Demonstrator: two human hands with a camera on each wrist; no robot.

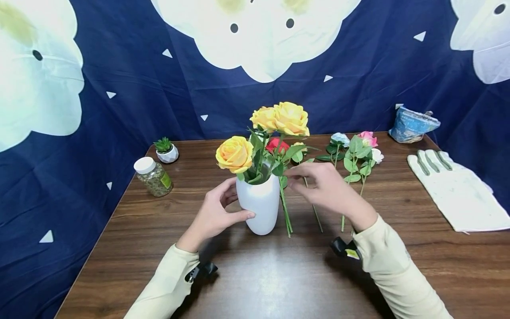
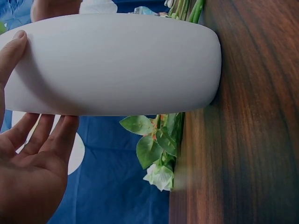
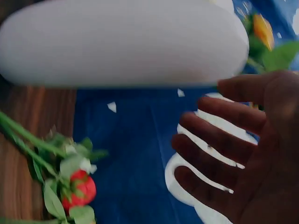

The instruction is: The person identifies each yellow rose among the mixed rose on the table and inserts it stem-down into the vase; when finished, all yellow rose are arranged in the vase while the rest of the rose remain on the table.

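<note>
A white vase (image 1: 259,208) stands upright on the table, with yellow roses (image 1: 292,118) and green leaves rising from its mouth. My left hand (image 1: 215,210) grips the vase from the left, its thumb across the near side and its fingers on the far side, as the left wrist view shows. To the right of the vase's rim is my right hand (image 1: 324,190), with nothing in its grasp. In the right wrist view the fingers (image 3: 219,135) of that hand are spread and slightly bent, the index fingertip close to the vase; whether it touches I cannot tell.
Behind and right of the vase lie a red rose (image 1: 277,145), a pink rose (image 1: 367,139) and a blue flower (image 1: 340,139). At left are a lidded jar (image 1: 155,179) and a small potted succulent (image 1: 167,153). White gloves (image 1: 458,195) and a blue bag (image 1: 412,126) lie right.
</note>
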